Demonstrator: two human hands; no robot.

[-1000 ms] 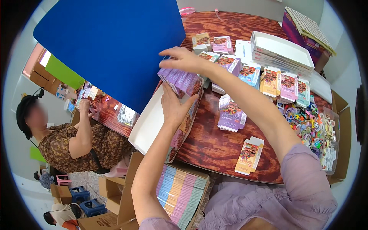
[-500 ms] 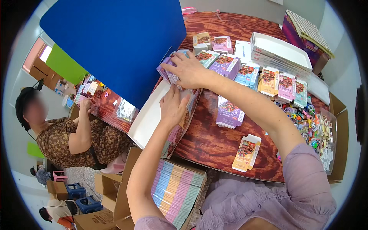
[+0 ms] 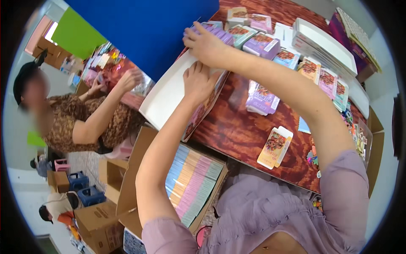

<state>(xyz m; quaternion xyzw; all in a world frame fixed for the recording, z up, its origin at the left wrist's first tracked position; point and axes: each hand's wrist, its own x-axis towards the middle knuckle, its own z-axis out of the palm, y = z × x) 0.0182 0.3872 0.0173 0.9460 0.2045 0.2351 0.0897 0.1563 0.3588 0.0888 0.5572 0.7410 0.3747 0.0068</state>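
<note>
A long white shallow carton tray lies slanted at the table's left edge, with colourful printed sides. Over its far end my right hand is closed around a small purple box, mostly hidden under the fingers and palm. My left hand rests just nearer, fingers stretched out at the tray's inner side, thumb by its right wall. Beyond the right hand stand purple boxes, a green box and another purple box. A purple stack and a flat yellow box lie to the right.
White trays are stacked at the right, behind yellow and pink boxes. A blue panel rises at the far left. An open cardboard carton of packed coloured boxes stands below the table edge. A co-worker works at the left.
My view has shifted, so the table appears higher. My right hand has lowered over the purple box at the tray's far end; my left stays beside it. The co-worker's arm has risen.
</note>
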